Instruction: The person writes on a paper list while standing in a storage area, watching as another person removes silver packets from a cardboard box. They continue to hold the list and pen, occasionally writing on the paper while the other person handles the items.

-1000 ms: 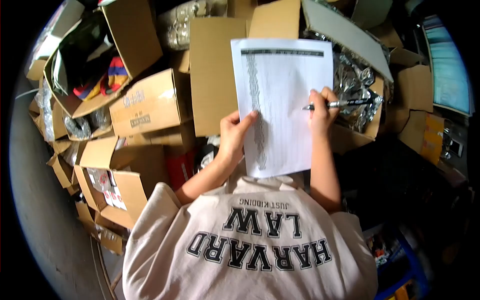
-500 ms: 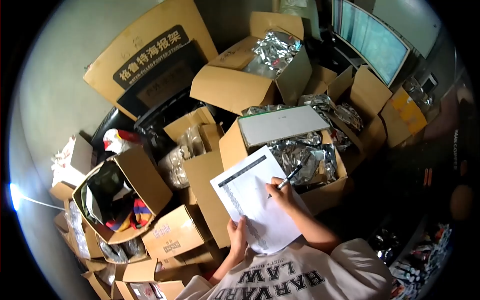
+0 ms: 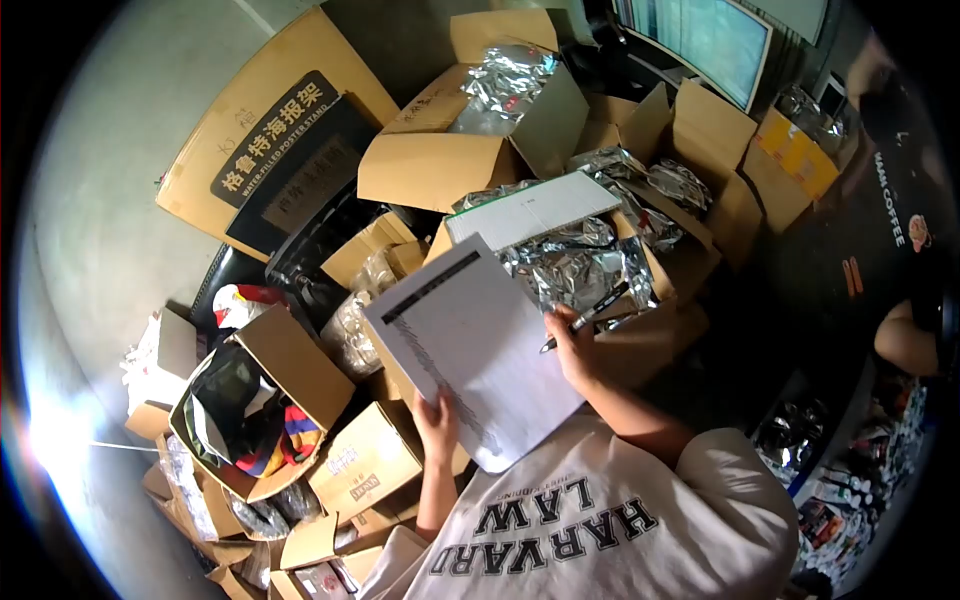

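Note:
A white paper sheet [image 3: 480,350] with a dark header bar and a column of small print down one side is held up before my chest. My left hand [image 3: 436,422] pinches its lower left edge. At the sheet's right edge, my right hand [image 3: 572,348] is closed around a black pen [image 3: 600,306], whose tip points down toward the paper. Just beyond the sheet stands an open carton [image 3: 668,285] full of crinkled silver foil packets [image 3: 575,270]. Across its far side lies a flat white board [image 3: 535,212].
More open cartons with silver packets stand behind, near a lit monitor [image 3: 700,40]. At left, a box [image 3: 300,365] holds dark and striped cloth. A large poster-stand carton [image 3: 290,130] leans on the wall. A person in a black shirt [image 3: 870,230] is at right.
The sheet has shifted left and up with my left hand and tilted more. My right hand with the pen has moved from over the paper toward its right edge. The view has turned slightly.

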Demonstrator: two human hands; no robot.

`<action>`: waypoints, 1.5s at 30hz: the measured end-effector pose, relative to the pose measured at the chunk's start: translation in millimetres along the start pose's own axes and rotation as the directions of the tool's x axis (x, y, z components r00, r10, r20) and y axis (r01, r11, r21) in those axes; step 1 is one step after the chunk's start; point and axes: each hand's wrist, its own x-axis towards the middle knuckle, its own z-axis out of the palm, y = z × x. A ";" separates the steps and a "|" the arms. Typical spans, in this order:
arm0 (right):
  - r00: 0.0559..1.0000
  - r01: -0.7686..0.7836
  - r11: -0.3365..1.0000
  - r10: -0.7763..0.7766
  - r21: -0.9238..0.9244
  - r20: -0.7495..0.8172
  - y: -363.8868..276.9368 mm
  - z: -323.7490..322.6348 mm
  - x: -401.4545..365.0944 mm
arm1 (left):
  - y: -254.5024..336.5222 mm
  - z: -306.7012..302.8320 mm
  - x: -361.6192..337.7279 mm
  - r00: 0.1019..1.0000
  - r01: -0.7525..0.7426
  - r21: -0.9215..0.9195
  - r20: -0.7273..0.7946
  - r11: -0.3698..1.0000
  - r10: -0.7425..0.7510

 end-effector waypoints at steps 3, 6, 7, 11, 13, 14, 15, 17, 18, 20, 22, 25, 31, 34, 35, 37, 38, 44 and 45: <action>0.999 0.035 0.998 -0.037 -0.057 -0.024 -1.8 -5.5 -4.0 | -4.4 -5.0 3.4 0.998 -0.004 -0.004 -0.069 1.000 0.004; 0.997 0.031 0.983 -0.018 -0.184 0.075 -13.1 -7.1 -11.2 | -1.4 -0.9 5.3 0.997 0.016 -0.072 -0.076 0.997 -0.021; 0.996 -0.025 0.977 0.043 -0.212 0.080 -14.5 -6.7 -16.5 | 4.2 1.6 4.0 0.995 0.054 -0.075 -0.080 0.996 -0.060; 0.959 0.036 0.961 0.044 -0.274 0.281 -19.6 -16.0 -37.0 | 1.5 2.9 -3.5 0.970 0.105 -0.150 -0.204 0.983 -0.135; 0.941 0.030 0.965 0.060 -0.259 0.332 -20.5 -22.1 -48.6 | 5.7 -4.6 -6.6 0.936 0.170 -0.151 -0.285 0.974 -0.208; 0.932 0.034 0.971 0.056 -0.238 0.358 -19.8 -25.8 -53.6 | 16.4 -8.1 -5.9 0.925 0.214 -0.057 -0.309 0.975 -0.221; 0.933 0.035 0.973 0.050 -0.227 0.356 -18.8 -27.3 -59.2 | -1.1 -20.2 -1.7 0.919 0.158 -0.110 -0.347 0.981 -0.187; 0.941 0.047 0.976 0.029 -0.213 0.338 -19.3 -30.1 -73.7 | -4.5 -41.3 6.0 0.972 0.087 -0.322 -0.182 0.943 -0.151; 0.928 0.081 0.961 0.024 -0.263 0.372 -23.9 -34.2 -78.1 | -1.7 -45.2 11.8 0.973 0.062 -0.352 -0.188 0.934 -0.135; 0.919 0.239 0.921 -0.114 -0.307 0.376 -21.7 -36.6 -87.5 | 7.1 -46.5 21.5 0.960 0.072 -0.356 -0.228 0.932 -0.161; 0.923 0.322 0.870 -0.200 -0.373 0.329 -18.9 -38.2 -99.4 | 7.1 -48.6 29.0 0.950 0.097 -0.295 -0.258 0.951 -0.177; 0.953 0.268 0.906 -0.300 -0.328 -0.049 -24.3 -19.7 -130.7 | -11.4 -50.7 34.1 0.969 0.124 -0.273 -0.173 0.954 -0.176; 0.881 0.286 0.845 -0.418 -0.452 -0.224 -19.2 -9.6 -212.5 | 2.6 -26.9 25.0 0.968 0.242 -0.107 0.088 0.964 -0.233; 0.802 0.145 0.735 -0.479 -0.663 -0.356 -16.1 7.1 -234.6 | -3.9 -17.1 37.5 0.921 0.295 -0.160 0.311 0.942 -0.236; 0.742 0.113 0.760 -0.493 -0.641 -0.454 -5.3 16.7 -240.4 | -3.2 -15.5 40.6 0.893 0.344 -0.174 0.366 0.923 -0.264; 0.578 0.085 0.804 -0.521 -0.589 -0.628 15.6 38.0 -249.7 | -7.2 -14.6 44.8 0.875 0.336 -0.031 0.380 0.941 -0.299; 0.477 0.088 0.819 -0.534 -0.567 -0.698 22.8 48.8 -253.7 | -26.7 -15.2 49.7 0.881 0.284 -0.092 0.419 0.954 -0.221; 0.339 0.058 0.944 -0.324 -0.324 -0.883 30.9 56.1 -282.4 | -22.3 -3.6 46.9 0.744 -0.079 0.106 0.668 0.991 -0.012; 0.372 0.071 0.962 -0.272 -0.265 -0.888 26.2 50.2 -284.2 | -7.6 -1.3 44.1 0.693 -0.099 0.163 0.719 0.982 -0.049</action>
